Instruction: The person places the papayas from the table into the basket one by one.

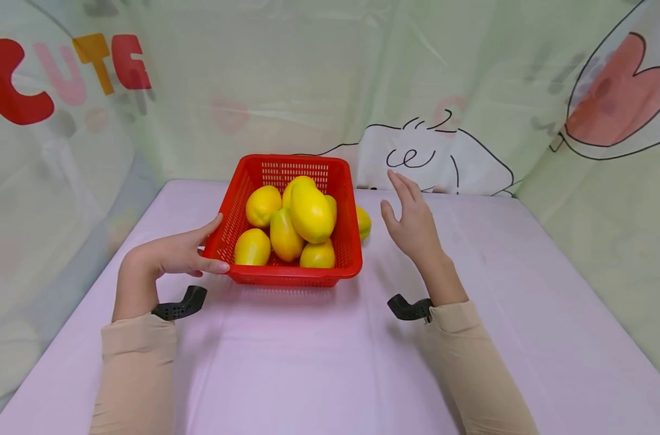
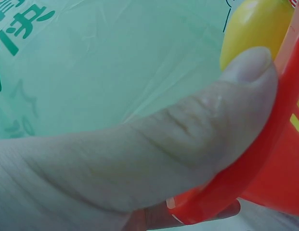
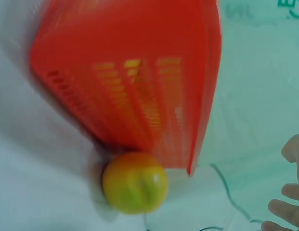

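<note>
A red plastic basket (image 1: 294,275) with slotted sides stands on the table. Inside it lie several yellow mangoes, with a large mango (image 1: 312,212) on top of the pile. My left hand (image 1: 180,251) holds the basket by its near left corner; in the left wrist view the thumb (image 2: 202,130) lies over the red rim and a fingertip shows beneath. Another mango (image 3: 135,183) rests on the table outside, beside the basket's right side, partly hidden by it in the head view. My right hand (image 1: 414,229) is raised right of that mango, fingers extended, touching nothing.
A pale lilac cloth (image 1: 308,362) covers the table. Light green printed sheets (image 1: 286,72) hang as walls at the back and on both sides, close behind the basket. Each wrist bears a black camera mount (image 1: 183,304).
</note>
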